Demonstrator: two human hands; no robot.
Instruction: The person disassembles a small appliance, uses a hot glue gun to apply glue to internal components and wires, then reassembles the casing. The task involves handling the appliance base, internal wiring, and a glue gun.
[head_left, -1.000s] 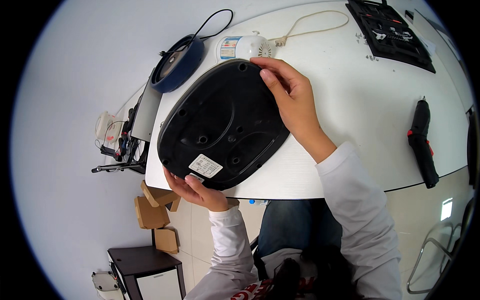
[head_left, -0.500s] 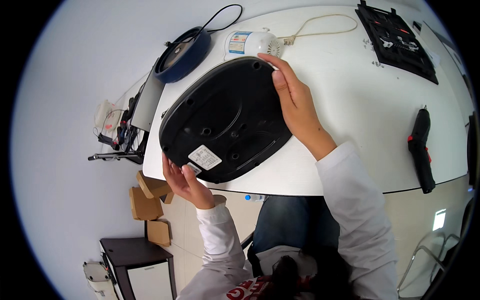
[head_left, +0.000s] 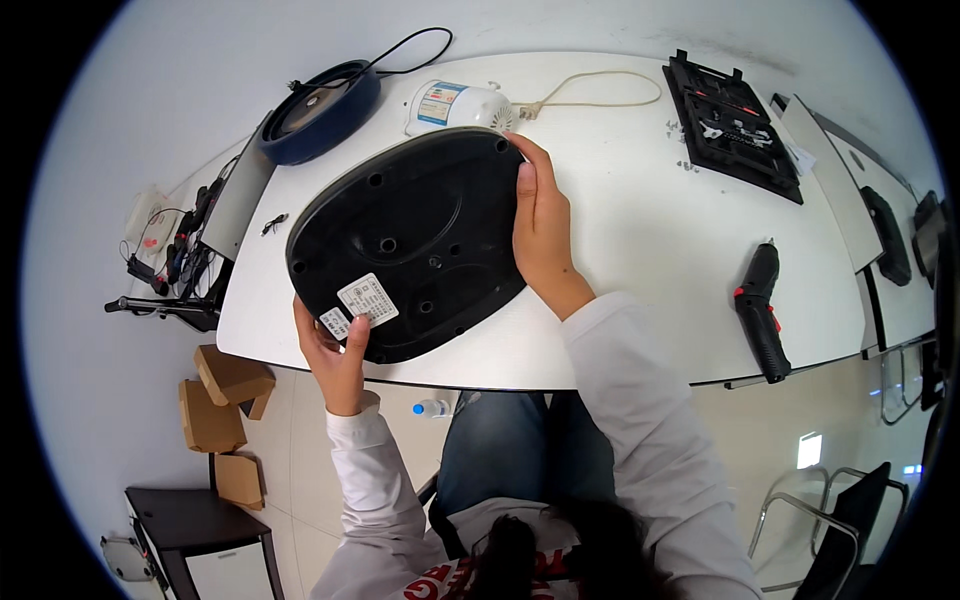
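Both hands grip a black, rounded plastic appliance base (head_left: 410,225), its underside toward me. Screw holes, curved ridges and white labels (head_left: 368,300) show on that face. My left hand (head_left: 335,360) is closed on the lower left edge, with its thumb over a smaller label. At the right edge, my right hand (head_left: 545,230) has its thumb on the underside and its fingers around the rim. Just beyond the base lies a white motor housing (head_left: 465,108) with a beige cord. Whether the base touches the table, I cannot tell.
A dark blue round part (head_left: 320,115) with a black cord lies at the far left. The black tool case (head_left: 735,125) sits far right, with small metal pieces (head_left: 686,166) beside it. A cordless screwdriver (head_left: 762,310) lies near the right front edge. Cardboard boxes (head_left: 212,415) stand on the floor.
My view has shifted, so the table appears further left and lower. The base has turned slightly clockwise and moved a little right relative to the table. Both hands keep hold of it.
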